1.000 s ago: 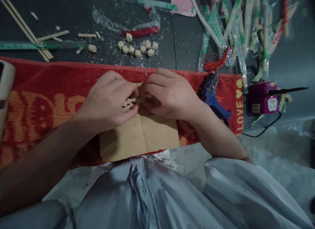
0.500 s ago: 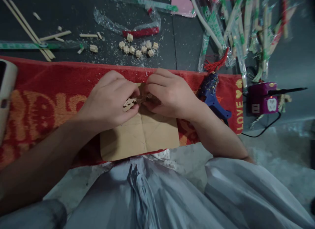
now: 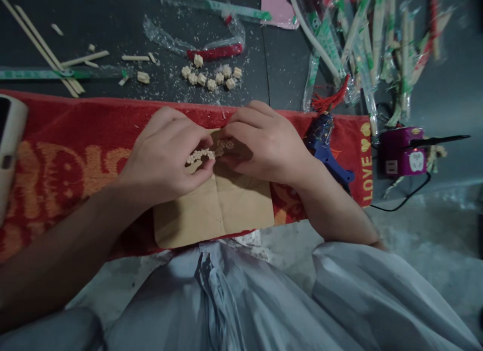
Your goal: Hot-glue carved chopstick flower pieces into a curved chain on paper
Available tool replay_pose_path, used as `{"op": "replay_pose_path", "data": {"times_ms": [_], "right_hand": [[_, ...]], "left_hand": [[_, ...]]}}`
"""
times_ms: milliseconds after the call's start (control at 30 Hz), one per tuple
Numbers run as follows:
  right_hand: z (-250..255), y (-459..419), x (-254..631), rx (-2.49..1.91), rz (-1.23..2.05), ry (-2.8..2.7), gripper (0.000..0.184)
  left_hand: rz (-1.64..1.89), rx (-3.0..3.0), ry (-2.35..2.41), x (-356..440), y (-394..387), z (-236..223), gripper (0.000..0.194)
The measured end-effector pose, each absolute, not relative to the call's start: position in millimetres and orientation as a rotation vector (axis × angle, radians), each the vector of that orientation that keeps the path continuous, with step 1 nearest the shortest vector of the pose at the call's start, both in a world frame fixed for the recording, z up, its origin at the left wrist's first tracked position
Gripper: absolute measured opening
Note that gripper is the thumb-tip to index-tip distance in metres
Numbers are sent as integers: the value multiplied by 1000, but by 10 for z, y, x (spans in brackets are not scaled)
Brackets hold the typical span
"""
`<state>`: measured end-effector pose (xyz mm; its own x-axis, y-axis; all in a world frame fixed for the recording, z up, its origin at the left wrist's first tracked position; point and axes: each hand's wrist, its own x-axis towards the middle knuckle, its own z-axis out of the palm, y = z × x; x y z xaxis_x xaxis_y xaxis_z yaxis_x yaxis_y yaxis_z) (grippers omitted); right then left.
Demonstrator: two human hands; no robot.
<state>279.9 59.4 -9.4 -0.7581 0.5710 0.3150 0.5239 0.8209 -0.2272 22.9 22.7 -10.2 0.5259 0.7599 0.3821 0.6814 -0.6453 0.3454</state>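
Between my hands is a curved chain of small pale stick pieces (image 3: 201, 155), held just above a creased brown cardboard sheet (image 3: 234, 210). My left hand (image 3: 166, 152) pinches the chain's left part between thumb and fingers. On the other side my right hand (image 3: 260, 142) has its fingers curled round the chain's right end, which lies partly in shadow and is partly hidden by them. The cardboard rests on a red patterned towel (image 3: 75, 124) at the table's front edge. A blue glue gun (image 3: 328, 155) lies close to my right wrist.
Several small bundled stick pieces (image 3: 212, 83) lie on the dark table among crumbs, by a red-ended wrapper (image 3: 215, 52). Long thin sticks (image 3: 41, 44) are at the left, above a phone (image 3: 13, 140). Wrapped sticks (image 3: 362, 44) and a purple box with a cord (image 3: 402, 152) occupy the right.
The chain has turned slightly between my fingers, and more of its pale stick ends show now. Both hands stay in nearly the same place.
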Motion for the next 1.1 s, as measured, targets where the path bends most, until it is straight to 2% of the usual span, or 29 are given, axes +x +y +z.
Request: {"op": "replay_pose_path", "data": {"times_ms": [267,400,533,667,767,967,1100], "right_hand": [[22,603,2790,-686,196,-2353,15],[111,562,2782,-721,298,-2325,18],[125,556,2784,-641,276,-2287,14],[115,570,2794,-717,171,-2364,24],[117,576,2799,-723,119,-2388,30],[121,573,2788,-803,264,-2420,30],[85,577,2776,-759,294,-2372,28]], "left_hand": [[917,2510,1323,232,135,111,14],[1018,2468,1309,209,94,120,25],[928,2411,1375,191,69,77,41],[924,2408,1390,190,57,84,35],[962,2421,1345,191,57,92,39],[924,2435,1389,215,68,106,27],[1014,2450,1329,224,81,115,26]]}}
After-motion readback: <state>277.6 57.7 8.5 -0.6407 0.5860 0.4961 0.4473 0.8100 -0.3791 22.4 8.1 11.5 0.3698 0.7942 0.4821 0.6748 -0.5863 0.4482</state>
